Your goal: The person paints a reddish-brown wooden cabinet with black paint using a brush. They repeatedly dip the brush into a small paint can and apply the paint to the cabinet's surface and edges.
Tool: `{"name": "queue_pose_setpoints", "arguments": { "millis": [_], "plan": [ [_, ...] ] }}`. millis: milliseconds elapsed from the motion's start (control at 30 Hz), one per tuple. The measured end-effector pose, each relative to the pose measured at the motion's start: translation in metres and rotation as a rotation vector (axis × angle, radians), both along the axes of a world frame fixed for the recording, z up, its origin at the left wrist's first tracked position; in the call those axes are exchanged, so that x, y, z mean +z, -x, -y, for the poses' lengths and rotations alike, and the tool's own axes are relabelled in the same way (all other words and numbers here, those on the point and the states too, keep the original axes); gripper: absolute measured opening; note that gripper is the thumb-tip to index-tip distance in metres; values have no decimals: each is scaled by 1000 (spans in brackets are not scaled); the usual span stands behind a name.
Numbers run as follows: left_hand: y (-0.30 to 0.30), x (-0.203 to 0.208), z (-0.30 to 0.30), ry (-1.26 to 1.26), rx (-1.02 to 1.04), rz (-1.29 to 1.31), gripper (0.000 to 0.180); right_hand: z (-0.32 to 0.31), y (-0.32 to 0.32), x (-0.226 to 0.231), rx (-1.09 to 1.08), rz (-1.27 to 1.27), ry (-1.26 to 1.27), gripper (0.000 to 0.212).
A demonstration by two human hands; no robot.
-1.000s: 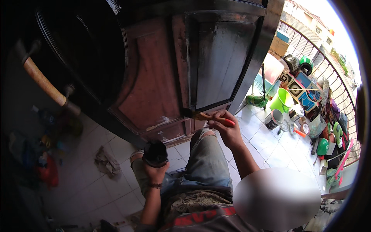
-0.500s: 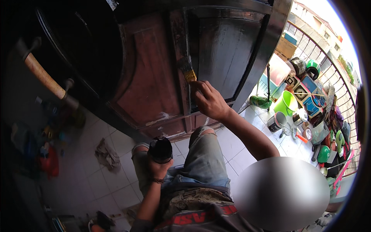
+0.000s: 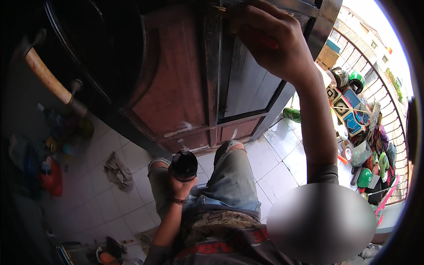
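Note:
A panelled wooden door stands in front of me, partly coated in dark paint and partly bare reddish brown. My right hand is raised close to its upper part, fingers closed round a paintbrush. The brush's red handle end shows at the palm, while its bristles are mostly lost against the dark wood. Low over my left thigh, my left hand grips a can of dark paint from below, its open top facing up.
A crumpled cloth lies on the white floor tiles. The door's long handle juts out at left, above a red item. Along the balcony railing at right are helmets, boxes and heaped goods.
My right hand has moved up the door with the paintbrush, from the middle to near the top. The left hand stays almost in place with the paint can.

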State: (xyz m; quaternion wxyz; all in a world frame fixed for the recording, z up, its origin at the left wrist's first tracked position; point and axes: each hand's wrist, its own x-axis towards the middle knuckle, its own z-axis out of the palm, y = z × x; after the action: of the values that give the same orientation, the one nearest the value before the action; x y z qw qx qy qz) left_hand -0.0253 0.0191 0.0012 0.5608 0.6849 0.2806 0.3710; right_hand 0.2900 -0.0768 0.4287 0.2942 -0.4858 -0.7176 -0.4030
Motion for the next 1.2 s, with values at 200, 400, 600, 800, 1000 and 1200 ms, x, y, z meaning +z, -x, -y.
{"name": "queue_pose_setpoints", "arguments": {
  "millis": [200, 400, 600, 800, 1000, 1200],
  "plan": [
    [1, 8, -2, 30, 3, -9, 84, -19, -4, -66, -109, 12, 1, 36],
    [-1, 24, -1, -19, 17, 8, 80, -8, 14, -99, 42, -67, 60, 35],
    [-3, 18, 0, 48, -64, -63, 80, -29, 5, -81, -131, -48, 2, 29],
    [3, 12, -6, -12, -1, 41, 81, -22, 33, -65, -22, -30, -129, 33],
    [2, 12, -1, 19, -21, 18, 83, -39, 6, -115, -158, -43, 40, 29],
    [1, 13, 3, -31, -1, 72, 84, 2, 33, -196, -99, -187, 452, 18]
  ]
}}
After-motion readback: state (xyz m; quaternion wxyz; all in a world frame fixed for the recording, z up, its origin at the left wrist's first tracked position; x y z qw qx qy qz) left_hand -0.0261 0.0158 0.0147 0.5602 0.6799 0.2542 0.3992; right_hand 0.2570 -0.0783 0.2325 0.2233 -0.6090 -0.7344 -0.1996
